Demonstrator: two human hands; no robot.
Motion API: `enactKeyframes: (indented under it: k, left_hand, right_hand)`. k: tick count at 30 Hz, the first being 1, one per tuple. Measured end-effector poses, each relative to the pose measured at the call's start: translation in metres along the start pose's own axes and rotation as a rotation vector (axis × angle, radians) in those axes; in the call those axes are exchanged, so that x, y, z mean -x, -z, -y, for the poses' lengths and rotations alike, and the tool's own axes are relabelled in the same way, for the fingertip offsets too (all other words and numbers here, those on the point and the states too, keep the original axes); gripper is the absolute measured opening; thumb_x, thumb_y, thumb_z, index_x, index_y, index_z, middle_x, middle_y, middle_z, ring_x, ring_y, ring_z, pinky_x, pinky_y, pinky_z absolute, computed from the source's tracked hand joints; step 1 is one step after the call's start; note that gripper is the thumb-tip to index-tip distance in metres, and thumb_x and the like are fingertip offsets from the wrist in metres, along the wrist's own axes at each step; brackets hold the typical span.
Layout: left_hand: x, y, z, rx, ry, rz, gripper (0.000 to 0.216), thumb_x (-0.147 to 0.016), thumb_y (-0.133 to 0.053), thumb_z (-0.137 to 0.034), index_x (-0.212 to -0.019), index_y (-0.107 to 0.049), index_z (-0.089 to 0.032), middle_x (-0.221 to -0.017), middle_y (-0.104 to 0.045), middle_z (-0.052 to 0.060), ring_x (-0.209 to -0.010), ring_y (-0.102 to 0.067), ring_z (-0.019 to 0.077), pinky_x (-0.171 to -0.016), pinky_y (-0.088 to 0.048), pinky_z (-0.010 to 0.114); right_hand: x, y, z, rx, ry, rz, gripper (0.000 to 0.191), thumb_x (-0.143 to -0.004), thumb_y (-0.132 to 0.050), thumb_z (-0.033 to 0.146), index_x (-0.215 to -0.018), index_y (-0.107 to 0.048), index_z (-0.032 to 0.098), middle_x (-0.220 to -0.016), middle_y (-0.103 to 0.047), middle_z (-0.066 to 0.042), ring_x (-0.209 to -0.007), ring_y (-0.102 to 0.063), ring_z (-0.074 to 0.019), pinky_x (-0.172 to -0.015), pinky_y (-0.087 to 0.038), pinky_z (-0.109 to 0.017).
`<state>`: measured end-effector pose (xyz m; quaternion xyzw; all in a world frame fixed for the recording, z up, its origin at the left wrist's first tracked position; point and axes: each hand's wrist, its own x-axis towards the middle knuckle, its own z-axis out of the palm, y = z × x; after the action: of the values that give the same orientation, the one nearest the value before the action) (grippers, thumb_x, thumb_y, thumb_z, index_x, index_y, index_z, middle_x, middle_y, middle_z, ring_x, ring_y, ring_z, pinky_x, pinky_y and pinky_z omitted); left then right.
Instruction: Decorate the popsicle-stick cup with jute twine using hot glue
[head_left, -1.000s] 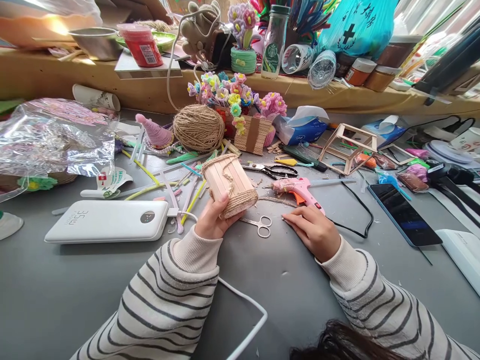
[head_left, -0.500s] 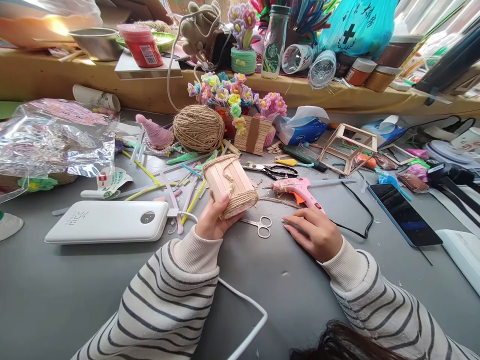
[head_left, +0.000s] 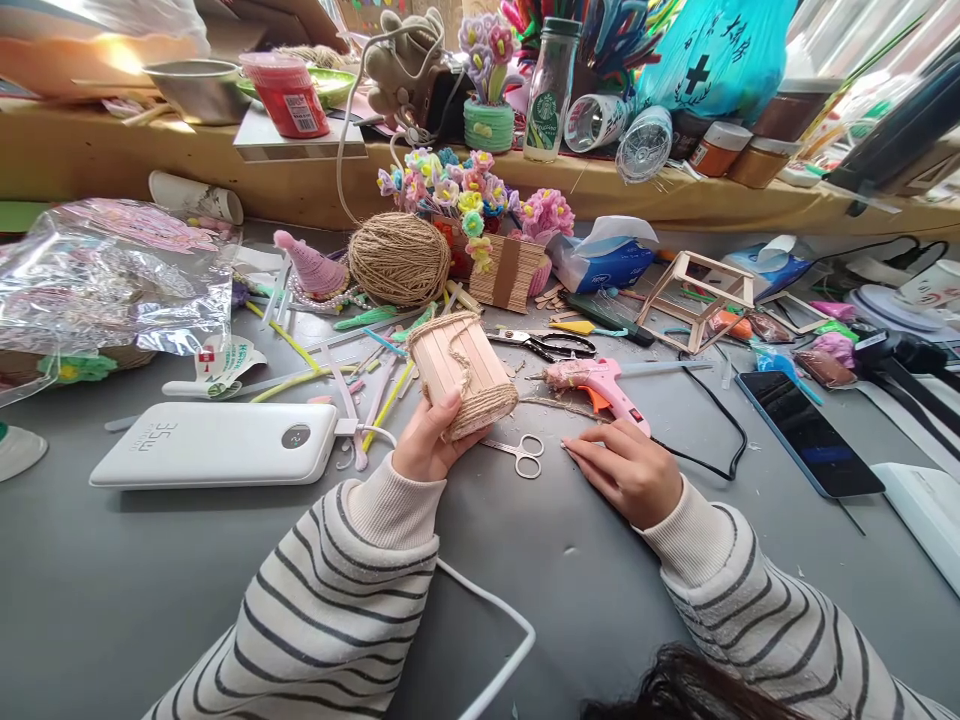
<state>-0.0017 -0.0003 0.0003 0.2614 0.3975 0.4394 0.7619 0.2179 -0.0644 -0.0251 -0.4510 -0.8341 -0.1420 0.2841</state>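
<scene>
We list one stick drum (head_left: 463, 368), twine wound about both rims, held tilted over the gray worktop (head_left: 600, 610); the left grip (head_left: 424, 440) clasps its lower end. Right grip (head_left: 634, 472): fingers drawn together, tips low near the worktop; we cannot tell whether they pinch anything. Between the two: small scissors (head_left: 510, 449). Just beyond the right grip: pink glue gun (head_left: 600, 378). Flanking: power bank (head_left: 210, 445) left, phone (head_left: 806, 430) right. Open room: the near stretch between the forearms, crossed by a white cable (head_left: 487, 596). Back edge: brown ledge (head_left: 300, 185).
</scene>
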Motion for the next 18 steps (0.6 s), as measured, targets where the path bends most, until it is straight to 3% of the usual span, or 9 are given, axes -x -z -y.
enactKeyframes:
  k: [7,18]
  left_hand:
    - [-0.0009,0.0008,0.0002,-0.015,0.006,-0.002,0.054,-0.069,-0.064,-0.032,-0.118,-0.049,-0.018,-0.105,-0.065,0.005,-0.094,-0.063,0.0208,-0.076,-0.054,0.027]
    - [-0.0029,0.0032,0.0006,-0.034,0.007,0.022,0.066,-0.067,-0.066,-0.035,-0.127,-0.04,-0.022,-0.107,-0.064,0.005,-0.1,-0.06,0.0229,-0.084,-0.051,0.033]
  right_hand:
    - [0.0024,-0.0031,0.0003,-0.016,-0.036,-0.014,0.013,-0.076,-0.06,0.015,-0.087,-0.067,0.012,-0.073,-0.064,-0.007,-0.069,-0.057,-0.0149,-0.063,-0.051,-0.029]
    - [-0.0013,-0.0007,0.0005,0.009,0.027,0.001,0.013,-0.078,-0.056,0.011,-0.087,-0.066,0.012,-0.071,-0.064,-0.007,-0.065,-0.056,-0.0147,-0.061,-0.052,-0.028]
